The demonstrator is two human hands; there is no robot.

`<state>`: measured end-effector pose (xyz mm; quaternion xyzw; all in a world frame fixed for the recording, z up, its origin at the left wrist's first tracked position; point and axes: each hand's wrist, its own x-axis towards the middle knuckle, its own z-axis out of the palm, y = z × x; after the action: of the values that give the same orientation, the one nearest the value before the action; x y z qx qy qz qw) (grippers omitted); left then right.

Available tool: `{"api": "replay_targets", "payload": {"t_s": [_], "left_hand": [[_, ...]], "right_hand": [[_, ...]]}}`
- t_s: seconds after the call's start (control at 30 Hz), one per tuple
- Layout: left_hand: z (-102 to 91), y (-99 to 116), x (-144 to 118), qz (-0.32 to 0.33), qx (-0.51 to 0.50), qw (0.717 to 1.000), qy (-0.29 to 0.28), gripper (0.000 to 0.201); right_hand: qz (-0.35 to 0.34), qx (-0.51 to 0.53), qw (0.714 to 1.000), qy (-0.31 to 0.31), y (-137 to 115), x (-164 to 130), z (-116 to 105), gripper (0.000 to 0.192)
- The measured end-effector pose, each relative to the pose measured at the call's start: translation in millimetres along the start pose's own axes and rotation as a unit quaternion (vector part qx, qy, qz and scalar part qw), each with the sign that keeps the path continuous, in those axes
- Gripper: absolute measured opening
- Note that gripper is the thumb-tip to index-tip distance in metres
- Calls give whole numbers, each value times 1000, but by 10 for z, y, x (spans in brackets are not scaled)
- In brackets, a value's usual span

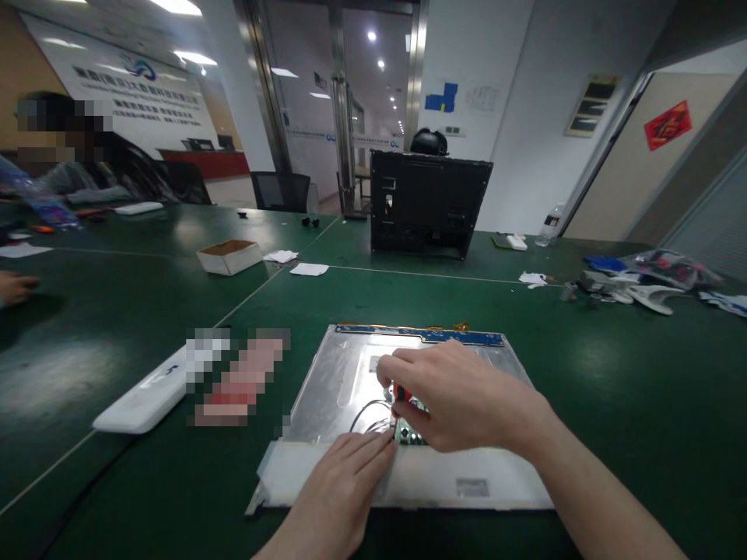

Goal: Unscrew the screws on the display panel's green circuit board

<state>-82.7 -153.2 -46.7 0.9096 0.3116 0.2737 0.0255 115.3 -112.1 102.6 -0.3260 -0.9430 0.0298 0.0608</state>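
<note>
1. Well left of the hands, a white device lies on the green tabletop, beside a blurred patch.
2. The left hand presses flat, fingers spread, on the near white strip of a metal-backed panel; if the press eases, the panel may slide.
3. Between both hands, thin wires loop over the metal; a snag could tear them loose.
4. The right hand pinches a red-handled screwdriver, tip down at a small circuit board just beneath; a slip could gouge it.
5. Beyond the hands, a blue board strip edges the panel; farther off stands a black chassis.
</note>
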Motion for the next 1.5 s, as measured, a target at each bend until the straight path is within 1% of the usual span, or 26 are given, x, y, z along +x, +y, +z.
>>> {"api": "replay_targets", "payload": {"t_s": [0.13, 0.23, 0.43, 0.67, 0.77, 0.9, 1.0, 1.1, 1.2, 1.37, 1.5], "left_hand": [[-8, 3, 2, -5, 7, 1000, -3, 57], [0, -2, -7, -8, 4, 1000, -5, 58], [-4, 10, 6, -4, -9, 1000, 10, 57], [-21, 8, 8, -3, -3, 1000, 1, 56], [0, -3, -9, -6, -7, 1000, 5, 57], [8, 1, -6, -10, -8, 1000, 3, 58], [-7, 8, 5, -8, -8, 1000, 3, 58], [-15, 9, 4, -8, -9, 1000, -1, 59], [-9, 4, -4, -7, -6, 1000, -1, 58], [-19, 7, 7, -10, 0, 1000, -15, 62], [-28, 16, 13, -6, 0, 1000, -12, 63]], "right_hand": [[13, -22, 1000, 2, 9, 29, 27, 10], [17, -23, 999, 14, 14, 30, 29, 12], [-11, 0, 1000, -8, -8, -4, -24, 16], [12, -21, 1000, 12, 7, 22, 18, 10], [15, -24, 1000, 10, -1, 22, 10, 15], [-2, -21, 1000, 1, -27, 3, -16, 19], [-2, -25, 1000, -8, -31, 2, -14, 17], [10, -31, 999, 2, -19, 14, -1, 13], [18, -35, 999, 8, -11, 18, 2, 13], [1, -25, 1000, 7, -26, -14, -14, 11], [-3, -17, 1000, -3, -29, -8, -12, 11]]}}
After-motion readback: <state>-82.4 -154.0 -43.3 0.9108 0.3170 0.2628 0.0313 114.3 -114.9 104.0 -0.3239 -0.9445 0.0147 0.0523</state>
